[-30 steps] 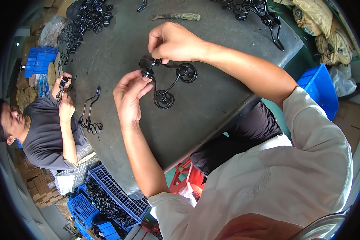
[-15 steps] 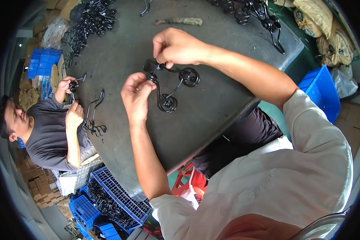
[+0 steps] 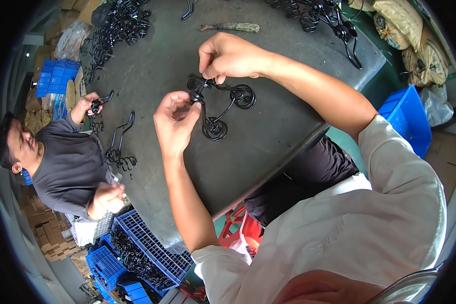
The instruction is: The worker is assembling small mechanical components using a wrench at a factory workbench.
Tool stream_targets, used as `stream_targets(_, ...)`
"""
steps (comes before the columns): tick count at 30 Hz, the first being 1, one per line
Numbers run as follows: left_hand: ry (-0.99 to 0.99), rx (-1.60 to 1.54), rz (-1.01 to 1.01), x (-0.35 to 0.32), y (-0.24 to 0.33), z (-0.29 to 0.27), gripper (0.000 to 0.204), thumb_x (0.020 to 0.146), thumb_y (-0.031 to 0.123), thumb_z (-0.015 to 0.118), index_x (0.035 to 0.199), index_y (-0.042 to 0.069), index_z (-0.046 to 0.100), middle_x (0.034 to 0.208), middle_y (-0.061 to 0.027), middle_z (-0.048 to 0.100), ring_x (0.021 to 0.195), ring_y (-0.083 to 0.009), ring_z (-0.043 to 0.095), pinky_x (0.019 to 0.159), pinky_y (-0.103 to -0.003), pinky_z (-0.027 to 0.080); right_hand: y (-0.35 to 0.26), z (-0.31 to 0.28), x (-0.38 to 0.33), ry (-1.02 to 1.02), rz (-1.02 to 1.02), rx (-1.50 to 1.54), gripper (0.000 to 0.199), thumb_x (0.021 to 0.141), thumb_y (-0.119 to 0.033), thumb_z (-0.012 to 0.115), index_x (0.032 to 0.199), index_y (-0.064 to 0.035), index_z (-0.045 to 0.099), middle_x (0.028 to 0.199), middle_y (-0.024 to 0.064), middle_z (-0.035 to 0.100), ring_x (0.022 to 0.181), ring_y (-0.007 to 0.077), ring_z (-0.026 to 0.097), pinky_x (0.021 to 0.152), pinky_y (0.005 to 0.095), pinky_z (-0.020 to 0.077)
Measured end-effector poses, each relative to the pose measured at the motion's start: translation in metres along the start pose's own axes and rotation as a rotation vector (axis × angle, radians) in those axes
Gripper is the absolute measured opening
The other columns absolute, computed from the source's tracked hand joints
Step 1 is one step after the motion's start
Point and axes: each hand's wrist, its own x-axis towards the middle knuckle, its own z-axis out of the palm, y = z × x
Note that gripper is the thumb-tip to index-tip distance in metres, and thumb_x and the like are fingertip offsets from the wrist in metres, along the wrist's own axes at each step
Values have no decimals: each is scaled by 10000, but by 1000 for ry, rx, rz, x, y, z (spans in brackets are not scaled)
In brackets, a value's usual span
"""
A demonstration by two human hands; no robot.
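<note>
Spreading beneath black coiled part [image 3: 237, 94]: grey tabletop [image 3: 268, 131], blue crates [image 3: 408, 119] around

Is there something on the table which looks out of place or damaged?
No clear damage. Only the stick-like object, seemingly wrapped in greenish material, looks a little odd: it lies beyond the right hand and looks unlike the held black coiled wire piece.

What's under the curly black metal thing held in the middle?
The dark grey table shows around the curly metal thing. Anything directly beneath it, the left hand or the right hand is covered from view.
</note>
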Motion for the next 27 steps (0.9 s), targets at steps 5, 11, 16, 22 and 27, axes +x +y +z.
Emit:
stream_targets(5, 44, 6, 6, -1, -2, 6, 186, 819, -39, 739, 958, 8, 624, 882, -23, 668, 789, -86, 636, 699, -238, 522, 2, 1, 2, 2, 11, 22, 52, 804, 25, 693, 848, 49, 679, 797, 96, 701, 634, 134, 678, 579, 270, 542)
stream_targets(11, 111, 44, 48, -2, -4, 16, 185, 796, -46, 693, 950, 7, 606, 857, -19, 661, 771, -84, 628, 703, -240, 520, 0, 1, 1, -3, 7, 5, 44, 807, 23, 690, 845, 42, 678, 789, 96, 699, 626, 134, 672, 583, 279, 537)
stream_targets(16, 102, -3, 32, -1, -15, 16, 178, 799, -41, 670, 947, 9, 585, 850, -11, 650, 758, -82, 610, 700, -249, 506, -1, 4, -1, 21, -52, -41, 46, 803, 19, 691, 842, 38, 677, 760, 88, 694, 622, 131, 672, 577, 286, 527)
stream_targets(22, 85, 16, 27, 0, -22, 13, 160, 801, -38, 653, 932, 16, 579, 844, -2, 633, 762, -80, 593, 710, -249, 481, 0, 9, -2, 49, -68, -40, 49, 801, 9, 696, 838, 36, 679, 748, 84, 697, 605, 126, 667, 571, 285, 525)
stream_targets(27, 77, -31, 50, 0, -21, 12, 177, 808, -46, 650, 961, 16, 586, 861, 6, 634, 770, -77, 593, 710, -250, 477, -2, 7, -3, 50, -37, -49, 52, 802, 5, 705, 836, 37, 681, 764, 91, 704, 602, 127, 669, 560, 276, 531)
